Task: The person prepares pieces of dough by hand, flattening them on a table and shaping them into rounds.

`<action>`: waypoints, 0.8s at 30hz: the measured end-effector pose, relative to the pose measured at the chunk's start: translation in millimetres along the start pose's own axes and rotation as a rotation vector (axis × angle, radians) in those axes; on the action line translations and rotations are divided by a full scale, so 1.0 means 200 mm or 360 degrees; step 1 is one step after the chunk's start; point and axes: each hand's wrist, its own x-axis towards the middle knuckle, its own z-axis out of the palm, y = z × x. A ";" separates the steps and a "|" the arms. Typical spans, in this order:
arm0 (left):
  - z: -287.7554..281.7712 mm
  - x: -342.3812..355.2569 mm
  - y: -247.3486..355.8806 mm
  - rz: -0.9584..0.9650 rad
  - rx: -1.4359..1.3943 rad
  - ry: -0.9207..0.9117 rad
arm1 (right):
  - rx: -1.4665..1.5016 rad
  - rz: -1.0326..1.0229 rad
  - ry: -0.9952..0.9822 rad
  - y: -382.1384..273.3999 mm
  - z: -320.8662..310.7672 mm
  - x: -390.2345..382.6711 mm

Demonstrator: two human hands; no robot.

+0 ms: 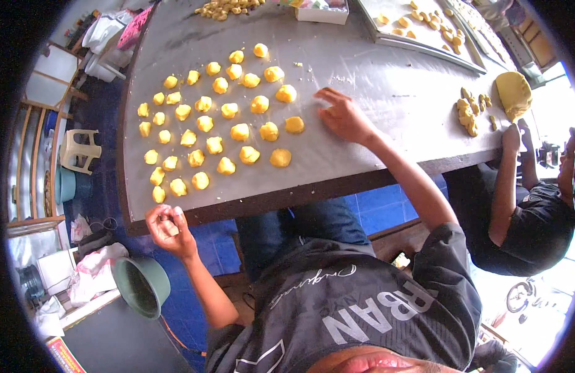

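Note:
Rows of yellow dough balls (229, 110) lie on the left part of a grey metal-topped table (387, 118). My right hand (344, 117) is low over the tabletop, just right of these rows. Its fingers stretch to the left, and nothing shows in them. Closest to it are a smooth, rounded dough ball (294, 125) and a rougher one above. At the table's front left corner, my left hand (172, 231) is held with fingers curled and thumb drawn in. Whether anything small is in it cannot be made out.
A co-worker (517, 217) sits at the right, near a large dough lump (513, 96) and smaller dough pieces (467, 117). Trays (424, 53) with shaped pieces and a white box (323, 13) stand at the back. A green basin (142, 287) and plastic stool (81, 151) are at left.

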 end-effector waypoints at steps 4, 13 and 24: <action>0.02 -0.01 -0.01 -0.0011 -0.0043 0.0034 | -0.0101 -0.0022 0.0236 0.01 0.02 -0.01; 0.01 -0.02 -0.04 -0.0065 0.0034 0.0132 | 0.0080 -0.0082 -0.0283 -0.05 -0.13 -0.02; -0.01 -0.03 -0.09 -0.0052 0.0040 -0.0011 | -0.0758 0.0038 -0.1383 -0.15 -0.30 0.13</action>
